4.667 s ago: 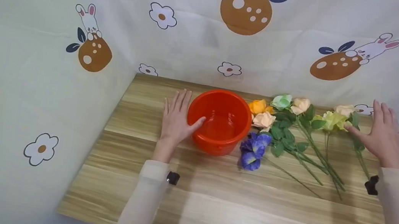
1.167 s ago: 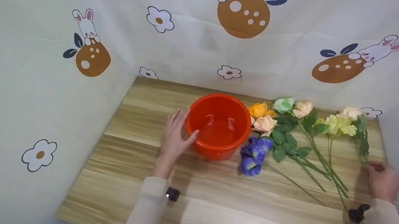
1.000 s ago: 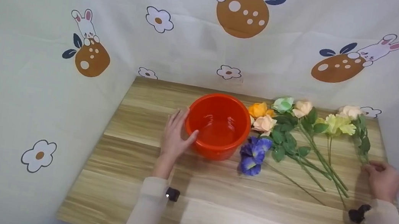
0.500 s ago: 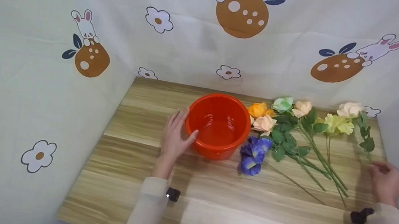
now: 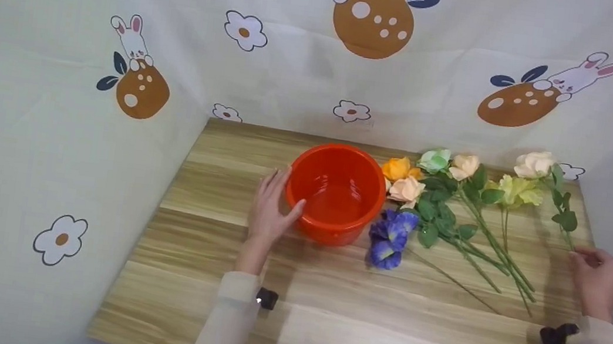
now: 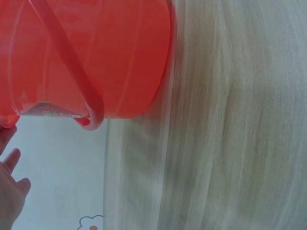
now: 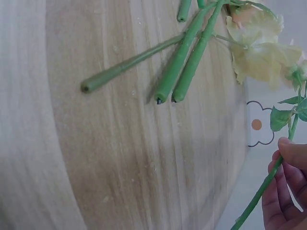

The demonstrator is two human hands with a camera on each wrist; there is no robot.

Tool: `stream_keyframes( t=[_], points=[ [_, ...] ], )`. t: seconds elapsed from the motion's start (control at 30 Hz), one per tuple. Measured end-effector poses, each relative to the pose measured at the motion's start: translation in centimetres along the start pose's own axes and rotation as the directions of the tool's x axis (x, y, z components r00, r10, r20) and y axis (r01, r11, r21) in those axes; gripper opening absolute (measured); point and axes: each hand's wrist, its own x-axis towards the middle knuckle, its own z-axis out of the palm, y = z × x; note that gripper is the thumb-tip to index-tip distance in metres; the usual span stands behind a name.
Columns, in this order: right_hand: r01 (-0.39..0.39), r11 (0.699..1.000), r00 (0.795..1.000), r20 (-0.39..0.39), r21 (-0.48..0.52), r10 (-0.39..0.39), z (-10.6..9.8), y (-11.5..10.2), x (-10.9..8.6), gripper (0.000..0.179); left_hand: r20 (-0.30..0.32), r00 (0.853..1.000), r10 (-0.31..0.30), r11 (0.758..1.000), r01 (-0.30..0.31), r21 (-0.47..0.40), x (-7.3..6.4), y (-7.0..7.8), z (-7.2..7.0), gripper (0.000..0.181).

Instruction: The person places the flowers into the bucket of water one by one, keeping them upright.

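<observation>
My right hand [image 5: 600, 282] pinches the green stem of a pale peach rose [image 5: 534, 165] between thumb and fingers. In the right wrist view the stem [image 7: 268, 179] runs past the fingertips with leaves above, and the bloom lies at the right edge. At the left side of a red bucket [image 5: 333, 190] rests my left hand [image 5: 271, 209], fingers extended along the wall and thumb at the front rim. The left wrist view shows the bucket's side and handle [image 6: 72, 62], with a few relaxed fingertips by the rim.
Several artificial flowers lie right of the bucket: a purple flower [image 5: 389, 239], an orange one [image 5: 399, 168], peach roses [image 5: 406, 189], a light green rose [image 5: 434, 160] and a yellow flower [image 5: 519, 191]. A printed curtain [image 5: 297, 64] hangs behind the wooden table [image 5: 199, 264].
My right hand came down from beside the blooms, took the peach rose by its stem and lifted its head slightly, shifting right. My left hand slid a little toward me along the bucket.
</observation>
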Motion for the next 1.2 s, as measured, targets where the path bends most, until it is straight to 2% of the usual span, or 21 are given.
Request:
stream_keyframes(
  t=[0.13,0.4,0.77,1.2],
  points=[
    [-0.006,0.999,1.0,0.009,0.04,0.006,-0.1,-0.2,-0.3,0.036,-0.013,1.0,0.005,1.0,-0.005,-0.01,0.0,0.0,0.1,0.074],
    [0.03,0.997,0.999,-0.028,0.077,-0.028,-0.1,-0.9,-0.7,0.033,-0.047,0.999,0.02,0.999,-0.022,-0.029,0.0,0.0,0.2,0.073],
    [0.065,0.993,0.997,-0.057,0.102,-0.06,0.0,-2.1,-1.5,0.032,-0.032,0.999,-0.011,0.999,0.01,-0.032,0.0,0.1,0.2,0.072],
    [0.156,0.981,0.983,-0.112,0.117,-0.143,0.4,-3.6,-2.5,0.029,-0.031,1.0,-0.003,0.999,0.002,-0.046,-0.1,0.0,0.3,0.073]
  ],
)
